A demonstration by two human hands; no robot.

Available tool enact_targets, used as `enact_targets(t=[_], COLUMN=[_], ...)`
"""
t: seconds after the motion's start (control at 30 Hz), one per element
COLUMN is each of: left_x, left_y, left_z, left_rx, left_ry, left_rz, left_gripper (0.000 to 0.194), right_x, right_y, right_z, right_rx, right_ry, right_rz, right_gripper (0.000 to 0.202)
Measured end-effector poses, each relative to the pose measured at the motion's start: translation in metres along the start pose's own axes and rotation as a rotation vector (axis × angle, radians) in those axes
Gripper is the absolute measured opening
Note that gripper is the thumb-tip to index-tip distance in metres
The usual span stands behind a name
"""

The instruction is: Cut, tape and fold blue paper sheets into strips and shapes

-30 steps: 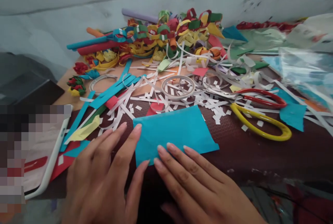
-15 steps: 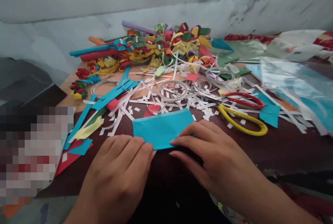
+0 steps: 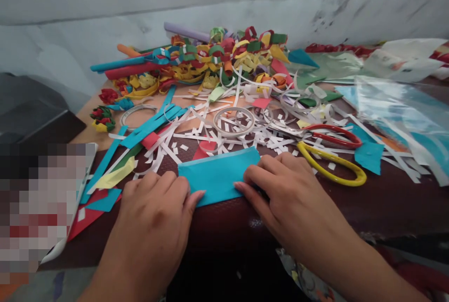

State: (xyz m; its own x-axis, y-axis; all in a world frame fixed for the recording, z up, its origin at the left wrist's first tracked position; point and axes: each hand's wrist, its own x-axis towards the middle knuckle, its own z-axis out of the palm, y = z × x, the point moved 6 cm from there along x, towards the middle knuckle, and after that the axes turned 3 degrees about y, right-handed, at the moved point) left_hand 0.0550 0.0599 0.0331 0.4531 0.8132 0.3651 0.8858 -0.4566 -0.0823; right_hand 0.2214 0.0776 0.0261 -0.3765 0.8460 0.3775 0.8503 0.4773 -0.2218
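Note:
A rectangular piece of blue paper [image 3: 219, 173] lies near the table's front edge, with a pale strip along its far edge. My left hand [image 3: 154, 218] has its left end, fingers curled over it and thumb along the near edge. At the right end, my right hand [image 3: 280, 190] pinches the paper between thumb and fingers. Just beyond the right hand lie scissors [image 3: 331, 166] with one red and one yellow handle loop. White paper scraps [image 3: 277, 140] and a roll of tape [image 3: 234, 122] are behind the blue paper.
Paper chains and flowers [image 3: 206, 59] are heaped against the wall. Blue paper strips [image 3: 147, 126] and another tape ring [image 3: 136, 116] lie to the left. A clear plastic packet [image 3: 400, 105] of blue sheets is at right. A black object [image 3: 35, 110] stands at far left.
My hands have moved apart along the near edge, toward the paper's two ends. My left thumb now lies along that edge. The blue paper has hardly shifted.

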Motion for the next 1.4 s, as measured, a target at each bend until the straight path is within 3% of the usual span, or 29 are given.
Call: enact_targets(t=[0.33, 0.4, 0.5, 0.57, 0.7, 0.8, 1.1, 1.27, 1.4], left_x=[-0.011, -0.013, -0.014, -0.012, 0.001, 0.008, 0.004, 0.001, -0.006], left_y=[-0.008, -0.005, 0.007, 0.011, 0.013, 0.010, -0.012, -0.016, -0.018], left_z=[-0.005, -0.008, -0.011, -0.012, -0.014, -0.011, 0.004, 0.000, -0.006], left_rx=[-0.019, -0.053, -0.159, -0.218, -0.252, -0.237, -0.107, -0.070, -0.020], left_ry=[0.054, 0.097, 0.110, 0.106, 0.146, 0.132, 0.026, 0.039, 0.097], left_rz=[-0.055, 0.015, 0.204, 0.235, 0.222, 0.211, -0.094, -0.092, -0.056], left_gripper=[0.015, 0.013, 0.027, 0.024, 0.013, 0.017, 0.028, 0.026, 0.015], right_x=[-0.010, -0.013, -0.016, -0.014, -0.002, 0.008, 0.016, 0.014, 0.009], right_y=[0.021, 0.018, 0.003, -0.002, -0.001, 0.000, 0.003, 0.008, 0.024], right_z=[-0.010, -0.015, -0.016, -0.013, -0.007, -0.002, 0.005, 0.002, -0.002], right_rx=[-0.095, -0.041, 0.117, 0.197, 0.237, 0.215, 0.016, -0.043, -0.056], right_ry=[0.070, 0.117, 0.087, 0.031, -0.044, -0.084, -0.076, -0.048, -0.017], right_rz=[0.082, 0.030, -0.139, -0.156, -0.046, -0.018, 0.007, -0.007, 0.066], right_gripper=[0.014, 0.004, 0.019, 0.018, 0.009, 0.015, 0.022, 0.022, 0.017])
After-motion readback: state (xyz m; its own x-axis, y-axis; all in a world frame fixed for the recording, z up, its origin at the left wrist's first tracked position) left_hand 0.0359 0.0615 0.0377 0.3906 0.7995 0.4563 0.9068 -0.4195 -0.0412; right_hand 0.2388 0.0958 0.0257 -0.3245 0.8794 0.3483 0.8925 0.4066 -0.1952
